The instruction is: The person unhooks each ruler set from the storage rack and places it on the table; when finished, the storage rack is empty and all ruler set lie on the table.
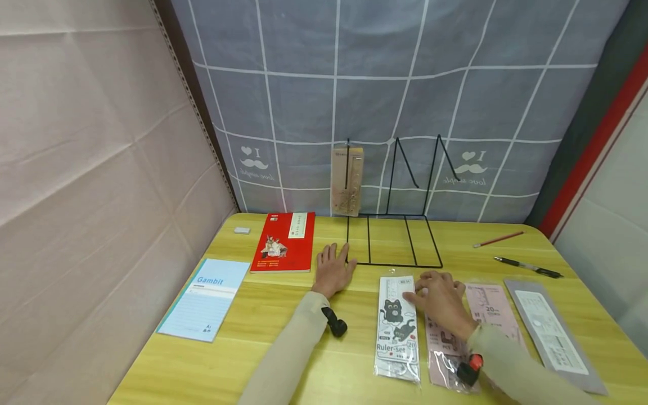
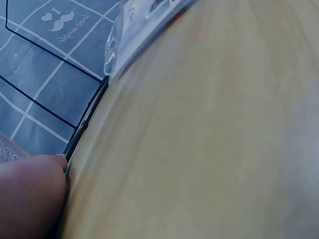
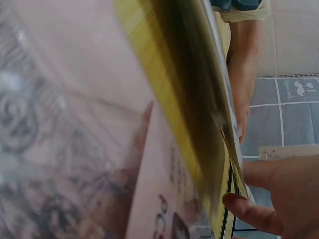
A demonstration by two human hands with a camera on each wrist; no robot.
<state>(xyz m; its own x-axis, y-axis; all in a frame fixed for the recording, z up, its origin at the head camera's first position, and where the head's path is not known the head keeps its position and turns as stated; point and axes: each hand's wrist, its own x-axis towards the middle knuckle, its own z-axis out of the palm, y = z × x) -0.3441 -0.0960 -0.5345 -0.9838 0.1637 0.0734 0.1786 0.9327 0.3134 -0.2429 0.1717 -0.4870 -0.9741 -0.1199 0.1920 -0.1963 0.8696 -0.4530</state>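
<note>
A clear-wrapped ruler set (image 1: 397, 332) printed with black cats lies on the table in front of a black wire rack (image 1: 395, 265). My right hand (image 1: 439, 295) pinches its right edge near the top, thumb on one face and a finger at the other in the right wrist view, where the edge looks lifted. My left hand (image 1: 332, 271) rests with spread fingers at the rack's front left corner, touching the wire. From the rack's left hook hangs a tan packet (image 1: 339, 185). Two pink packets (image 1: 493, 306) lie beneath and beside my right forearm, partly hidden.
Left of the rack are a red book (image 1: 301, 253), a light blue notebook (image 1: 207, 304) and a white eraser (image 1: 242, 230). On the right lie a grey packet (image 1: 554, 332), a pencil (image 1: 498, 239) and a black pen (image 1: 526, 266). Two rack hooks are bare.
</note>
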